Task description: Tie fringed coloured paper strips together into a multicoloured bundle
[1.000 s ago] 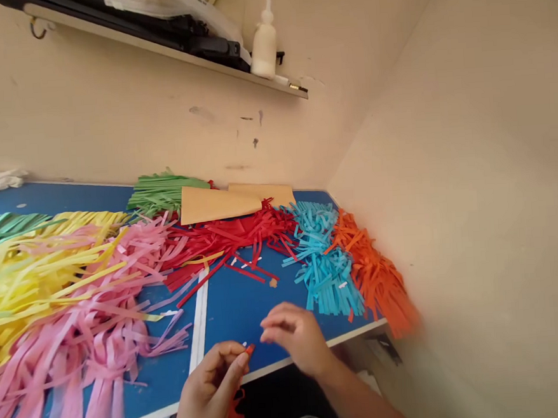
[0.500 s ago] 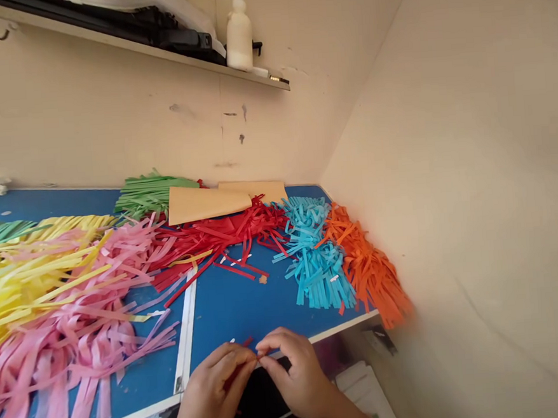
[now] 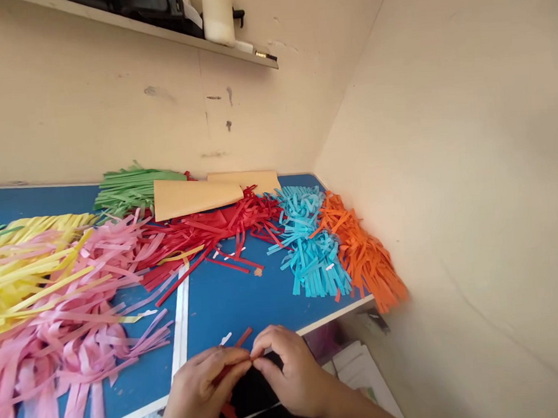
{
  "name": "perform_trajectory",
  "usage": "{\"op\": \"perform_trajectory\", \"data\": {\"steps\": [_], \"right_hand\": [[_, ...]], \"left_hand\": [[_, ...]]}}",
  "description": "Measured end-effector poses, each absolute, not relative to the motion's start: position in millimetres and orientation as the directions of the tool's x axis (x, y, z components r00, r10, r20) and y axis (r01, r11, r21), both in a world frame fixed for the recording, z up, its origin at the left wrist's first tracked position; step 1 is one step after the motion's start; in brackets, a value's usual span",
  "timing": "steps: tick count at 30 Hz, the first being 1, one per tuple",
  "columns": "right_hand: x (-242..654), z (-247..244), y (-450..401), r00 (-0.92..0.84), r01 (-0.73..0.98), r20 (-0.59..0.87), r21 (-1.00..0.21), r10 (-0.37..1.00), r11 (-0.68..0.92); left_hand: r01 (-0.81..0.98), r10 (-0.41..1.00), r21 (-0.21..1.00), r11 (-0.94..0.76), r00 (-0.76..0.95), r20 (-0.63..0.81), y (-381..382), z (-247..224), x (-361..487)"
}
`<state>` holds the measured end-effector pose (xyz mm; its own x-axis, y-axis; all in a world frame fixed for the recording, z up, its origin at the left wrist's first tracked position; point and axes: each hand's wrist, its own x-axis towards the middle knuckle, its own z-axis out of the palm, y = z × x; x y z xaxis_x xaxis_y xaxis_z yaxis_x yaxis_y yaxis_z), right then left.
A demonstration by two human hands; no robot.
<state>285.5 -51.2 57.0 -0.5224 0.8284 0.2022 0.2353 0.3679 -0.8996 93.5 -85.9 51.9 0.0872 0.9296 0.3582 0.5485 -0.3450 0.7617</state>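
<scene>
At the table's front edge my left hand pinches a thin orange-red paper strip, part of which sticks out above the fingers. More orange strips hang below that hand. My right hand is closed at the fingertips on the same piece, its thumb and forefinger meeting the left fingertips. The exact spot between the fingers is too small to make out. A small white scrap lies on the blue table just beyond the hands.
Fringed paper lies in piles: yellow, pink, green, red, light blue and orange. Brown paper rests on the red. A shelf above holds a white bottle. Walls stand behind and right.
The view has tilted down and shifted slightly, so the shelf sits higher in it. More of the orange strips shows at my left hand. Both hands keep their pinch.
</scene>
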Motion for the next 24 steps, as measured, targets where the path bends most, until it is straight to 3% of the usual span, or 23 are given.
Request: {"op": "perform_trajectory", "data": {"steps": [4,8,10,13,19,24], "right_hand": [[285.3,55.9,-49.7,-0.533,0.18,0.129,-0.949,0.836,0.26],[284.0,54.3,-53.3,-0.517,0.298,0.194,-0.872,0.834,0.388],[283.1,56.3,-54.9,-0.534,0.287,0.193,-0.874,0.823,0.391],[281.9,59.1,-55.3,-0.529,0.182,0.11,-0.954,0.842,0.239],[279.3,48.1,-56.7,-0.381,0.022,0.075,-0.996,0.921,0.09],[278.1,47.1,-57.6,-0.33,0.047,0.105,-0.991,0.938,0.127]], "left_hand": [[0.511,0.956,0.811,-0.285,0.087,0.281,-87.7,51.9,91.5],[0.525,0.97,0.824,-0.212,0.013,0.241,-94.1,50.4,95.6],[0.521,0.963,0.824,-0.222,-0.016,0.27,-96.9,50.3,97.5],[0.529,0.941,0.794,-0.3,0.029,0.337,-98.3,53.4,98.2],[0.586,0.924,0.739,-0.332,0.045,0.38,-95.6,60.1,97.9],[0.66,0.823,0.597,-0.456,0.058,0.564,-94.9,57.2,101.0]]}}
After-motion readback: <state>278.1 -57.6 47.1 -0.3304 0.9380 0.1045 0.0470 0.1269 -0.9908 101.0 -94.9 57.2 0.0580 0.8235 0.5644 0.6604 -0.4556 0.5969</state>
